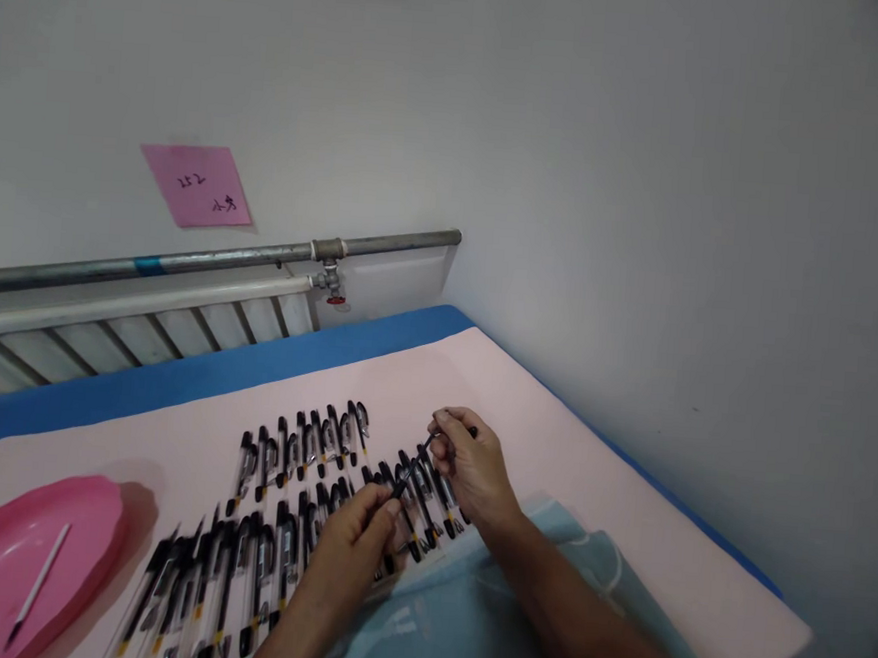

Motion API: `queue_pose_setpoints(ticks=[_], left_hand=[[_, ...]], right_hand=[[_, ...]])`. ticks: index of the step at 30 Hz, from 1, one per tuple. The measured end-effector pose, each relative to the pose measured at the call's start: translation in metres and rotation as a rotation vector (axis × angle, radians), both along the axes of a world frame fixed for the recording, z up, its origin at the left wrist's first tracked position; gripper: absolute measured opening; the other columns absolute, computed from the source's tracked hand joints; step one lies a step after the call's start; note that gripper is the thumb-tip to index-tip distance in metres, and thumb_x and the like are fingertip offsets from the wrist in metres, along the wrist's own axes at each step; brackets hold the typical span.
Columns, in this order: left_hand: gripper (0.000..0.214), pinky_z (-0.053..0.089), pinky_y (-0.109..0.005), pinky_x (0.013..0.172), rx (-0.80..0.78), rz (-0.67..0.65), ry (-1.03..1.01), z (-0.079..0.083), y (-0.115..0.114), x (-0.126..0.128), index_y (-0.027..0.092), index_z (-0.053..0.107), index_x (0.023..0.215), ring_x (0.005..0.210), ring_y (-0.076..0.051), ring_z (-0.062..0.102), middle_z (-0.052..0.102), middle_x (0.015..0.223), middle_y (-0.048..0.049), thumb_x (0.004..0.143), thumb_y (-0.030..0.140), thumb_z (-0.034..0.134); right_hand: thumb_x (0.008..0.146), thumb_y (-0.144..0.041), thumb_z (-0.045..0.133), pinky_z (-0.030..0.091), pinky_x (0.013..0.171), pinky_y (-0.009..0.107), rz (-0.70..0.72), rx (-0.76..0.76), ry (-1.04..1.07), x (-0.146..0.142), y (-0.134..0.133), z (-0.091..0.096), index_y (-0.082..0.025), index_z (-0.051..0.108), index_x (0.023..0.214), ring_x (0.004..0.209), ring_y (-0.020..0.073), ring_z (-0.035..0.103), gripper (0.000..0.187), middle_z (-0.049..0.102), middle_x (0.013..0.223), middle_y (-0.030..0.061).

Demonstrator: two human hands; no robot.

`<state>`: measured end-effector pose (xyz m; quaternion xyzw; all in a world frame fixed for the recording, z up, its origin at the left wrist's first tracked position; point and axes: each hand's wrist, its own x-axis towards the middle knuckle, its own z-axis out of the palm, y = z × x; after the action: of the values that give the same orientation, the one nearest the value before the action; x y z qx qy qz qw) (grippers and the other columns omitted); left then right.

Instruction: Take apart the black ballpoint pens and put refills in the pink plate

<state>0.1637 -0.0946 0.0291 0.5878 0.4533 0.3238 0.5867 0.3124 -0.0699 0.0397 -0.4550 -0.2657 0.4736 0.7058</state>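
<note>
My left hand (357,529) is closed, thumb and fingers pinching a short black pen end piece (399,489). A thin dark pen refill (415,465) slants up from it towards my right hand (478,467). The fingertips of my right hand are closed around the refill's upper part; a small black tip shows beside them, and I cannot make out what it belongs to. Below and beside both hands, clear pens with black caps (295,449) lie in rows, several with yellow bands. My left forearm hides some of the pens.
A pink basin (107,506) at the left holds a slim white stick (41,582) with a dark tip. Pale pink paper (421,373) covers the blue table (378,337). Light blue cloth (479,623) lies under my forearms. Walls, a radiator (184,326) and a pipe (249,256) border the table.
</note>
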Motion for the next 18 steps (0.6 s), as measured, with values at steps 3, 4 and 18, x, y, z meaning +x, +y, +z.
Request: queue_pose_setpoints(ticks=[3, 4, 18], left_hand=[[0.028, 0.024, -0.019, 0.043, 0.012, -0.006, 0.049, -0.003, 0.004, -0.003, 0.017, 0.052, 0.065, 0.045, -0.007, 0.033, 0.041, 0.05, 0.0051, 0.074, 0.043, 0.051], [0.028, 0.024, -0.019, 0.043, 0.006, -0.007, 0.054, -0.004, 0.005, -0.005, 0.017, 0.053, 0.066, 0.045, -0.007, 0.033, 0.041, 0.05, 0.0053, 0.074, 0.044, 0.051], [0.032, 0.017, -0.016, 0.033, -0.166, 0.024, -0.073, -0.001, 0.008, -0.008, 0.018, 0.045, 0.066, 0.032, -0.003, 0.026, 0.038, 0.048, 0.0087, 0.072, 0.049, 0.052]], right_hand=[[0.067, -0.028, 0.062, 0.026, 0.031, 0.015, -0.035, -0.011, -0.03, 0.004, 0.005, -0.003, -0.016, 0.053, 0.07, 0.043, 0.0049, 0.045, 0.016, 0.055, 0.062, -0.0022], [0.067, -0.027, 0.062, 0.026, 0.031, 0.015, -0.048, -0.009, -0.029, 0.006, 0.006, -0.004, -0.016, 0.053, 0.07, 0.043, 0.0049, 0.045, 0.015, 0.055, 0.062, -0.0025], [0.069, -0.031, 0.061, 0.022, 0.032, 0.015, 0.464, -0.205, -0.173, -0.012, -0.01, 0.003, -0.014, 0.056, 0.065, 0.032, 0.003, 0.035, 0.018, 0.044, 0.039, -0.0072]])
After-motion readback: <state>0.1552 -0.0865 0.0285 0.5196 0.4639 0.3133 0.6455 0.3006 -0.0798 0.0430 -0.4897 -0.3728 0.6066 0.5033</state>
